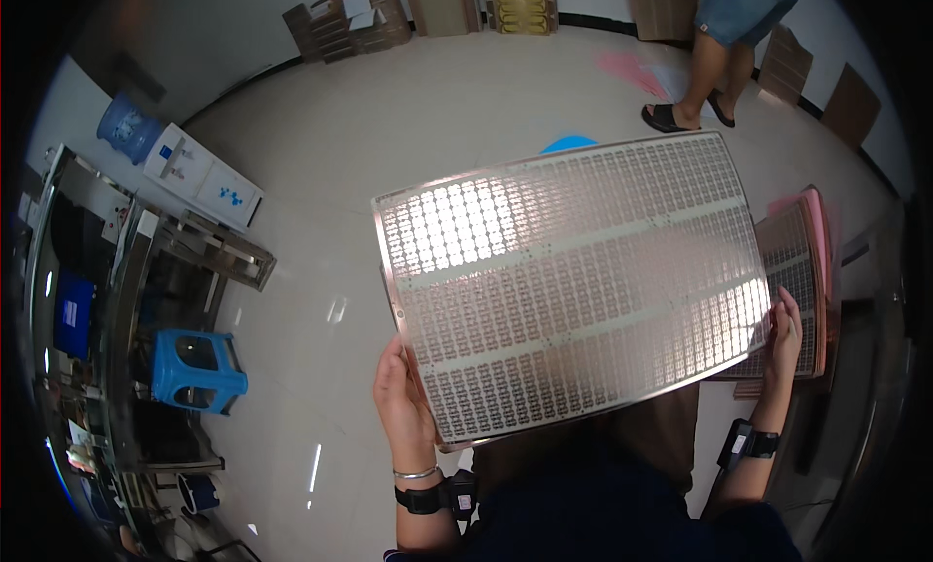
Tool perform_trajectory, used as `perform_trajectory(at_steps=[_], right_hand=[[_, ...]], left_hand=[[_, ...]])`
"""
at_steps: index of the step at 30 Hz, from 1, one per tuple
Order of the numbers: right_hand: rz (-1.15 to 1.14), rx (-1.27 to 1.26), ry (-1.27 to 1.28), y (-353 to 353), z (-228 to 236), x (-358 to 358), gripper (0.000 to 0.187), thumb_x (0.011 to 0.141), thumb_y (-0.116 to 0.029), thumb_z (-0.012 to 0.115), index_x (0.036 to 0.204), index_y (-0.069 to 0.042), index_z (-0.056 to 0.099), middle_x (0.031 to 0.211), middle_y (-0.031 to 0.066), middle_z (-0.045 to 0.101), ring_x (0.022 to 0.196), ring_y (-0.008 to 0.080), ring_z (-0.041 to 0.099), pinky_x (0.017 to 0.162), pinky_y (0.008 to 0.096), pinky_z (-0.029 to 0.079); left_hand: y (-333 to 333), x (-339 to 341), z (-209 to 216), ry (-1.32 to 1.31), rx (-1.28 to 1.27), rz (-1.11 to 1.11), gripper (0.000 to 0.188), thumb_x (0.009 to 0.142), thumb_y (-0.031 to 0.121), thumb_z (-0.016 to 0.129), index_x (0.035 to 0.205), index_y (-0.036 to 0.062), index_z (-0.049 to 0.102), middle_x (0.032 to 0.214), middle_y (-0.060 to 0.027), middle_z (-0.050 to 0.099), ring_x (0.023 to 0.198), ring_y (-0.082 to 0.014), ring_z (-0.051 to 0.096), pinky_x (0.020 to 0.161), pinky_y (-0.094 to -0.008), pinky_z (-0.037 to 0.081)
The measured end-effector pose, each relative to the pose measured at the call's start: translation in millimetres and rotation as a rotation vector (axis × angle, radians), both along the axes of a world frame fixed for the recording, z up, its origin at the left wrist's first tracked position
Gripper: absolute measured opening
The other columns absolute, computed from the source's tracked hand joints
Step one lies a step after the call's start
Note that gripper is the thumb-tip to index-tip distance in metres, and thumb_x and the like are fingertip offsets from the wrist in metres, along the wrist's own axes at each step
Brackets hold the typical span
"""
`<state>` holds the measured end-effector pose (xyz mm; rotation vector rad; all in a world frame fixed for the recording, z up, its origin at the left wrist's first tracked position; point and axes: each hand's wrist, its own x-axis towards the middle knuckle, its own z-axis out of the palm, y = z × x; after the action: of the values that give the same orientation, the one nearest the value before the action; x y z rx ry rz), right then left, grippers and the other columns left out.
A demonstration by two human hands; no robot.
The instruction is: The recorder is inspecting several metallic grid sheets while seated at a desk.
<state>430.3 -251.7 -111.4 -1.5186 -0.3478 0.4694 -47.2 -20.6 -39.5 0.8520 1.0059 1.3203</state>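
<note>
A large rectangular circuit-board panel [583, 309] with a copper-coloured rim is held up in front of me, tilted so that its right side sits higher. Rows of small repeating patterns cover its face, and light glares off the upper left part. My left hand [403, 397] grips the lower left edge, its fingers partly behind the panel. On the opposite side, my right hand [785, 333] is closed on the right edge. Just beyond that hand stands a stack of similar panels [797, 270] with pink sheets, partly hidden by the held panel.
A blue stool [199, 370] stands on the left, near a cluttered bench [126, 299]. Behind it is a white water dispenser [204, 178]. Something blue [569, 144] shows past the panel. A person in sandals [671, 117] stands at the far right; boards [442, 6] lean along the back wall.
</note>
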Motion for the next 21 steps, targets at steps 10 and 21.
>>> perform_trajectory(at_steps=[10, 21], right_hand=[[0.272, 0.019, -0.166, 18, 62, -35, 0.034, 0.098, -0.031, 0.052, 0.104, 0.001, 0.06, 0.092, 0.0018, 0.061, 0.084, 0.0074, 0.052, 0.076, 0.0214, 0.04], [0.225, 0.267, -0.164, 30, 85, -34, 0.024, 0.095, -0.023, 0.057, 0.106, -0.003, 0.057, 0.097, 0.0003, 0.059, 0.09, 0.0075, 0.051, 0.08, 0.0215, 0.039]], left_hand=[[7, -22, -15, 0.044, 0.059, 0.035, 0.037, 0.098, 0.025, 0.051, 0.12, -0.0055, 0.052, 0.109, -0.0109, 0.062, 0.098, -0.0174, 0.059, 0.088, -0.031, 0.047], [8, -39, 13, -0.01, 0.19, 0.069, 0.024, 0.097, 0.018, 0.054, 0.116, 0.0037, 0.054, 0.107, -0.0058, 0.062, 0.1, -0.0136, 0.058, 0.09, -0.0312, 0.048]])
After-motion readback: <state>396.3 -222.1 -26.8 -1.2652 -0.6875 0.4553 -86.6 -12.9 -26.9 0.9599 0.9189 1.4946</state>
